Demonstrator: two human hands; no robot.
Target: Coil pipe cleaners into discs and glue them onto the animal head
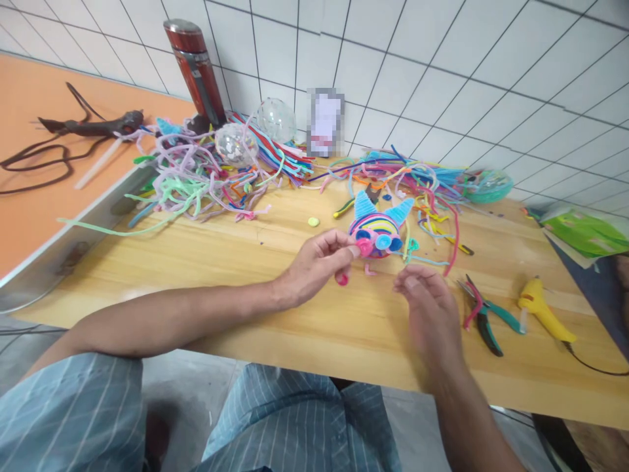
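Observation:
In the middle of the table is a round pipe-cleaner figure (376, 226) with striped coils, two blue pointed ears and blue coiled discs at its front. My left hand (319, 269) pinches a small pink pipe-cleaner coil (363, 247) between thumb and finger, right in front of the figure. Another pink bit (343, 280) shows below those fingers. To the right, my right hand (430, 305) is raised above the wood, its fingertips pressed together. Whether anything thin sits between them I cannot make out. A teal pipe-cleaner piece (413, 245) lies just beyond this hand.
Pliers (484, 318) and a yellow glue gun (543, 308) lie at right. Tangled pipe cleaners (181, 170), clear balls (276, 119) and a phone (325, 124) line the tiled wall. A red flask (196, 72) stands at left, near a black corded tool (98, 124).

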